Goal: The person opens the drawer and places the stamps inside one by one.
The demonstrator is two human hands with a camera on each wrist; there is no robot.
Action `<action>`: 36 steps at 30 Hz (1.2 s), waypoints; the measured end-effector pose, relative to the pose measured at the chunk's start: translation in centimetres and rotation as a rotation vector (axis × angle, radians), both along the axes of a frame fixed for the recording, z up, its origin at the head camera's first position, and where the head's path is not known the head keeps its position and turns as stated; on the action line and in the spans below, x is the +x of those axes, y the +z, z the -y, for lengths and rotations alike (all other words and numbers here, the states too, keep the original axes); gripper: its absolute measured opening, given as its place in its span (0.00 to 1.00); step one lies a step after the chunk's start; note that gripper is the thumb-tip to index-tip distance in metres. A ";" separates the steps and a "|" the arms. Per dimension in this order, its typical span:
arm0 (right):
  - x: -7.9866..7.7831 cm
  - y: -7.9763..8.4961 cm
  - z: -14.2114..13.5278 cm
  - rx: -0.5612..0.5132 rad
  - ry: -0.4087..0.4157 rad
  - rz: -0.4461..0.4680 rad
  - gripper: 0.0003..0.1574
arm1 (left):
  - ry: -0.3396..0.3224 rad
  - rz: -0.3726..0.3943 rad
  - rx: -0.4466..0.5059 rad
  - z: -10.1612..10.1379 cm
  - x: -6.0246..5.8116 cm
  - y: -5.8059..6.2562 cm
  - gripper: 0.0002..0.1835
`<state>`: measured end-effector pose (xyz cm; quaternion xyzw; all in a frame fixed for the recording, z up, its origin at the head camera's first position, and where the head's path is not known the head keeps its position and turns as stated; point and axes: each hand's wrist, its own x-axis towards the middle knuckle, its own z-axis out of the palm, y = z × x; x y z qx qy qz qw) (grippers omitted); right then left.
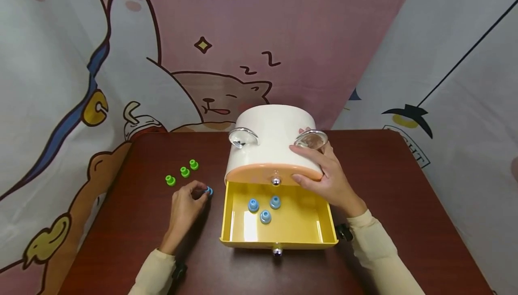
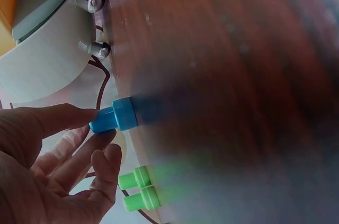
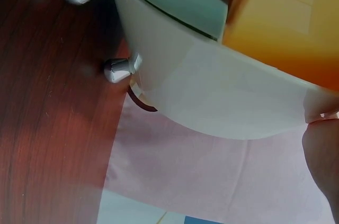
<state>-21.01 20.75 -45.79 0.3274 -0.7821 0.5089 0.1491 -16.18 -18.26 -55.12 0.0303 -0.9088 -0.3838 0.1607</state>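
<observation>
My left hand [image 1: 187, 209] pinches a small blue peg [image 2: 114, 116] with a wider base between thumb and fingers, at the table left of the box. My right hand [image 1: 329, 178] rests on the right side of a rounded white box [image 1: 275, 133], its index finger along the top and its thumb on the peach front panel [image 1: 255, 173]. Below that panel a yellow drawer [image 1: 297, 230] is pulled out. Inside lie three blue pegs: one at the left [image 1: 253, 205], one at the right [image 1: 275, 202], one in front [image 1: 265, 216].
Three green pegs [image 1: 185, 172] stand in a slanting row on the dark wooden table [image 1: 388, 182], beyond my left hand. Two clear, silver-rimmed ear shapes [image 1: 243, 137] stick up from the box. A cartoon-print cloth [image 1: 283, 25] hangs behind the table.
</observation>
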 end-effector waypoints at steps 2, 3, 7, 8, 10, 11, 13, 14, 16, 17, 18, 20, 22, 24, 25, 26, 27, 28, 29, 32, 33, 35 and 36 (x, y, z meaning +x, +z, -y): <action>0.0 0.0 0.0 0.002 -0.002 0.000 0.40 | 0.006 0.030 0.000 -0.1 -0.1 0.1 0.08; 0.0 -0.1 0.0 0.002 -0.001 0.004 0.40 | 0.008 0.042 0.002 -0.1 -0.1 0.2 0.08; -0.1 -0.1 -0.1 0.002 0.012 0.013 0.40 | 0.006 0.056 -0.001 -0.4 0.0 0.6 0.07; -0.1 -0.1 -0.1 0.001 0.016 0.013 0.40 | 0.007 0.049 -0.005 -0.5 0.1 0.8 0.07; -0.2 -0.1 -0.1 0.003 0.018 0.009 0.40 | 0.007 0.026 -0.011 -0.6 0.3 1.2 0.07; -0.3 0.0 -0.1 0.004 0.016 0.005 0.40 | 0.009 0.011 -0.015 -0.7 0.3 1.4 0.08; -0.4 0.0 -0.1 0.004 0.012 -0.004 0.40 | 0.009 -0.024 -0.019 -0.7 0.6 1.9 0.08; -0.4 0.1 -0.1 0.003 0.012 -0.004 0.40 | 0.008 -0.043 -0.016 -0.7 0.7 2.1 0.08; -0.4 0.1 0.0 0.001 0.011 -0.004 0.40 | 0.001 -0.084 -0.007 -0.6 1.1 2.6 0.09; -0.3 0.1 0.0 -0.002 0.009 0.000 0.40 | -0.008 -0.106 -0.001 -0.6 1.3 2.9 0.09; -0.2 0.0 0.0 -0.002 0.008 0.004 0.40 | -0.019 -0.132 0.009 -0.5 1.5 3.1 0.10; -0.1 -0.1 -0.1 -0.006 0.008 0.016 0.40 | -0.042 -0.174 0.036 -0.5 1.9 3.5 0.11; 0.0 -0.2 -0.1 -0.008 0.009 0.019 0.40 | -0.057 -0.206 0.058 -0.5 2.3 4.0 0.12; 0.0 -0.3 -0.1 -0.006 0.009 0.018 0.40 | -0.065 -0.234 0.083 -0.6 2.7 4.6 0.12; -0.1 -0.3 -0.1 -0.007 0.011 0.018 0.40 | -0.065 -0.240 0.094 -0.6 2.9 4.9 0.13; -0.1 -0.3 -0.1 -0.007 0.011 0.015 0.40 | -0.063 -0.246 0.102 -0.7 3.1 5.3 0.13; -0.1 -0.2 0.0 -0.005 0.010 0.013 0.40 | -0.065 -0.251 0.111 -0.8 3.3 5.6 0.13; -0.1 -0.2 0.0 -0.004 0.008 0.012 0.40 | -0.066 -0.258 0.120 -0.9 3.5 6.0 0.13; -0.1 -0.2 0.0 -0.003 0.007 0.011 0.40 | -0.066 -0.265 0.129 -1.0 3.6 6.4 0.13; -0.1 -0.2 0.0 -0.003 0.003 0.004 0.40 | -0.069 -0.295 0.155 -1.3 4.0 7.4 0.13; 0.0 -0.2 0.0 -0.003 0.002 0.002 0.40 | -0.070 -0.306 0.168 -1.4 4.1 7.7 0.14; 0.0 -0.2 0.0 -0.003 0.002 -0.001 0.40 | -0.072 -0.329 0.198 -1.7 4.4 8.3 0.14; 0.0 -0.3 0.0 -0.003 0.001 -0.003 0.40 | -0.075 -0.339 0.216 -1.8 4.4 8.5 0.14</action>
